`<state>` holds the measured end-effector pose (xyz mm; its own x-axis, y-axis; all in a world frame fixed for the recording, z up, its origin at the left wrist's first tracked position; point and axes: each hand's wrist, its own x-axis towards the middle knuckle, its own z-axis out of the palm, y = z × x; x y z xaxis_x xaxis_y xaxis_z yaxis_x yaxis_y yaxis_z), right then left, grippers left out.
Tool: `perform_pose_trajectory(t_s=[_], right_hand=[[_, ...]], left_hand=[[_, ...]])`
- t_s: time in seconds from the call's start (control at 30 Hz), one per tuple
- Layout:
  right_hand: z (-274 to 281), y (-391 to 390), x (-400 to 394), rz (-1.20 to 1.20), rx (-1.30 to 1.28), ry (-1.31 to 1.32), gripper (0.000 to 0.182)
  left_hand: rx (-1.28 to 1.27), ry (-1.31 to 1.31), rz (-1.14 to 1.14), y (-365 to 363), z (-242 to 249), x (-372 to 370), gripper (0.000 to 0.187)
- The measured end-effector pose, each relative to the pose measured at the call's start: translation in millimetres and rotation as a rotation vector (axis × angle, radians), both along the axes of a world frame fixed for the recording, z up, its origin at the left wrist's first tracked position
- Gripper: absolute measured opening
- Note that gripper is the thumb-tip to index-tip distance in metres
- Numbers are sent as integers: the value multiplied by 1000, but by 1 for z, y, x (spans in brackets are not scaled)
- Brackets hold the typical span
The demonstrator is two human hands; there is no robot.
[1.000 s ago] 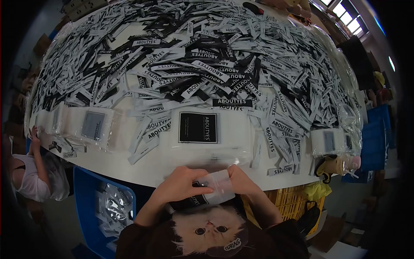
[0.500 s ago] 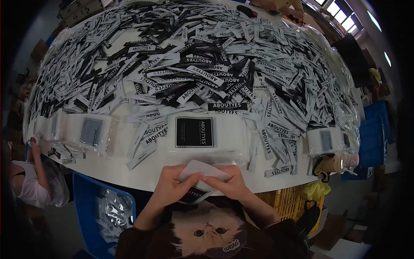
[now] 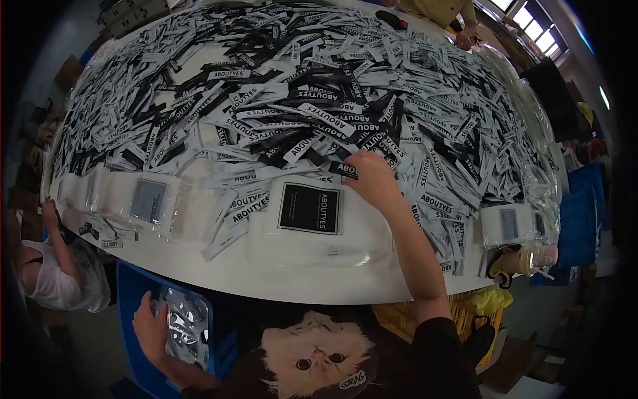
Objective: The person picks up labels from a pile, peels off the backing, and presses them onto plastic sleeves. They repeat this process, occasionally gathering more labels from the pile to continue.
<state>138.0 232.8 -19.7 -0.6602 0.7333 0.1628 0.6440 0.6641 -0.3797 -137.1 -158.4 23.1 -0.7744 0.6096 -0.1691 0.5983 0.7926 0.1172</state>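
Note:
My right hand (image 3: 370,174) reaches over the table, its fingers closed on the end of a black ABOUTYES packet (image 3: 343,169) at the near edge of the pile. Just below it lies a clear plastic stack with a black ABOUTYES label (image 3: 310,208). At the lower left, my left hand (image 3: 151,327) is over the blue bin (image 3: 131,292), fingers apart and holding nothing. Beside that hand, shiny filled plastic bags (image 3: 188,326) lie in the bin. Black and white packets (image 3: 325,120) are heaped across the white table (image 3: 292,282).
Wrapped stacks lie at left (image 3: 147,199) and right (image 3: 508,225). Drink cups (image 3: 517,259) stand at the right edge, above a yellow crate (image 3: 399,316). One person (image 3: 60,266) is at the left, another (image 3: 438,10) at the far side.
My hands have separated. The white and black item they held is out of them. My left hand has moved down to the blue bin, my right hand forward to the packets.

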Motion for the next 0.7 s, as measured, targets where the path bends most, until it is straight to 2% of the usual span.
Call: perform_pose_trajectory(t_s=[0.03,0.07,0.13,0.2,0.27,0.33,0.4,0.43,0.5,0.57,0.63,0.7], right_hand=[[-3,1,-4,1,43,-77,32],[-6,3,-7,5,93,-153,31],[-9,5,-12,63,129,-162,26],[-4,0,-12,-6,-29,-215,23],[-7,-1,-2,-24,36,-137,18],[0,-5,11,-44,99,-60,15],[27,-20,22,-166,-22,81,17],[35,-30,31,-236,-163,242,24],[34,-60,44,-219,-320,718,21],[35,-105,59,-377,-490,1064,14],[-1,-144,78,-278,-429,1242,15],[-20,-168,78,-330,-328,1136,14]], left_hand=[[237,57,-11,5,6,9,32],[502,-153,9,25,5,19,26],[674,-370,-86,71,-1,50,22],[737,-449,-457,106,-14,77,20],[794,-587,-706,141,-13,111,19],[851,-599,-903,168,-17,136,24],[883,-563,-987,196,-23,150,27],[908,-521,-1071,204,-28,154,30],[848,-427,-1042,217,-44,156,34],[786,-329,-1004,224,-55,156,38],[740,-423,-962,221,-63,150,41],[704,-460,-949,221,-56,146,40]])
